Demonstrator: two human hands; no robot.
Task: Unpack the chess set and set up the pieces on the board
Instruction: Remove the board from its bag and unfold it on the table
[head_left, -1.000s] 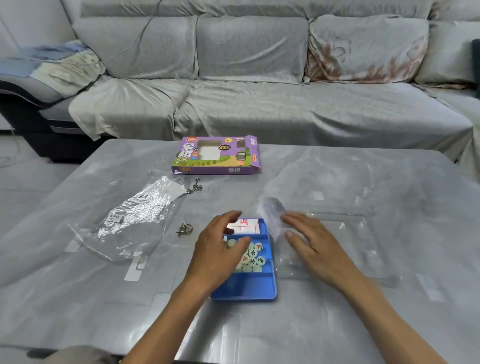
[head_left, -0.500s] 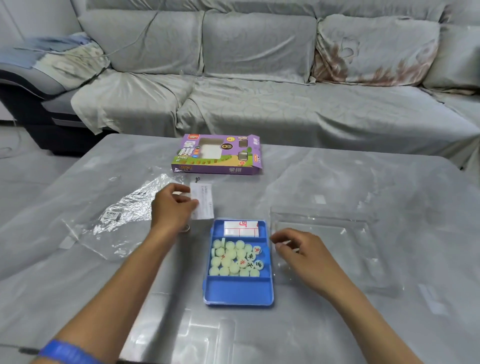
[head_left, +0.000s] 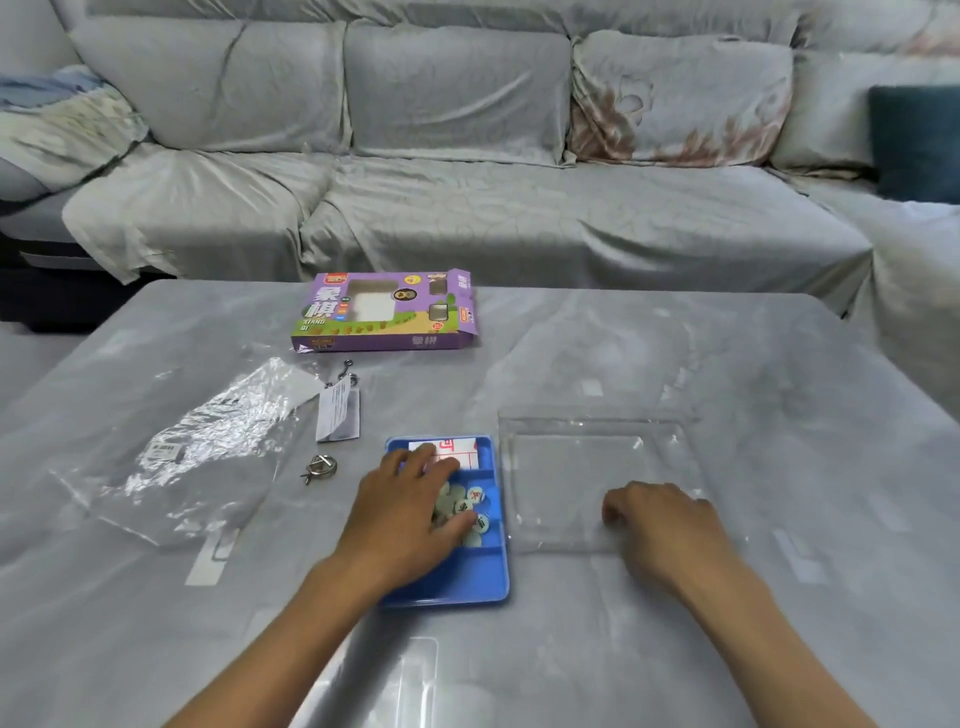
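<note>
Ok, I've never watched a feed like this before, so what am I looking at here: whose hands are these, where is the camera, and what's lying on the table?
There is no machine: these are a person's two bare hands, filmed by one wide-angle camera worn on the head, looking forward and down. The left hand reaches into a blue tray, its fingers over the pale round chess pieces; whether it grips one is hidden. A folded white sheet with red lines lies at the tray's far end. The right hand rests, loosely curled, on a clear plastic lid beside the tray. Further off on the table lie the purple box, a crinkled clear wrapper, a small paper slip and metal rings.
</note>
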